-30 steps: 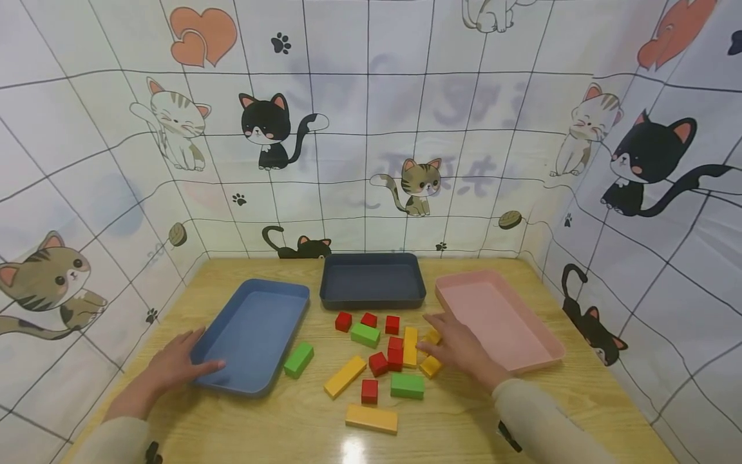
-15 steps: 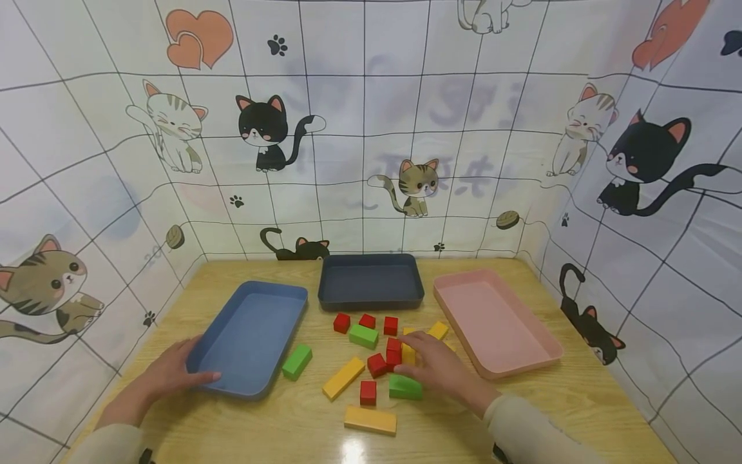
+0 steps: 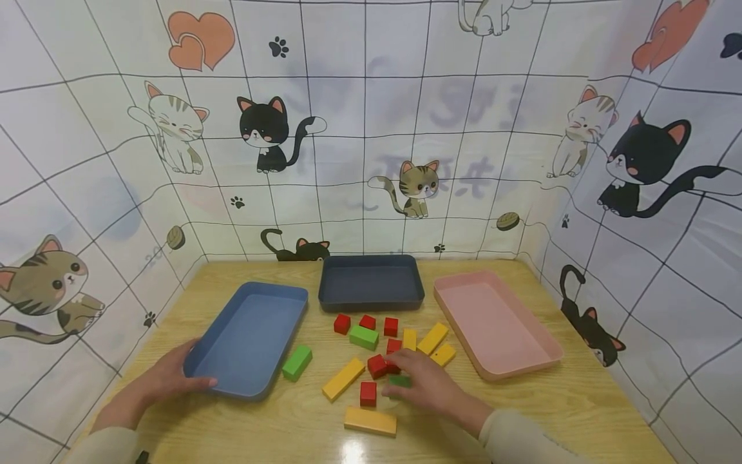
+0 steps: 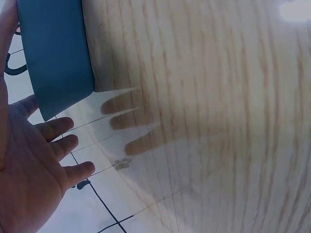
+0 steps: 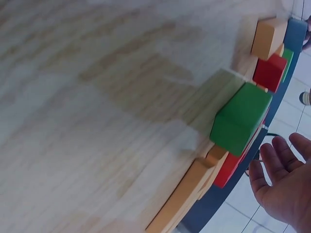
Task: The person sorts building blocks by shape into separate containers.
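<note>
In the head view my left hand (image 3: 165,380) rests at the near-left corner of the blue tray (image 3: 249,345), thumb along the near edge. The left wrist view has its fingers (image 4: 65,146) extended and spread beside the tray wall (image 4: 58,53). My right hand (image 3: 429,383) hovers over the blocks, partly covering a green block (image 3: 400,381) and red blocks (image 3: 394,348). Its relaxed fingers (image 5: 274,162) hold nothing; the right wrist view places the hand apart from the green block (image 5: 240,119).
A dark tray (image 3: 371,305) stands at the back and a pink tray (image 3: 524,335) at the right. Loose yellow blocks (image 3: 343,379), another green block (image 3: 297,363) and several red cubes (image 3: 368,394) lie between them. A cat-print sheet (image 3: 348,193) encloses the table.
My right hand has moved left and nearer to me, from the yellow blocks to above the green block. The yellow blocks by the pink tray have shifted. My left hand stays at the blue tray.
</note>
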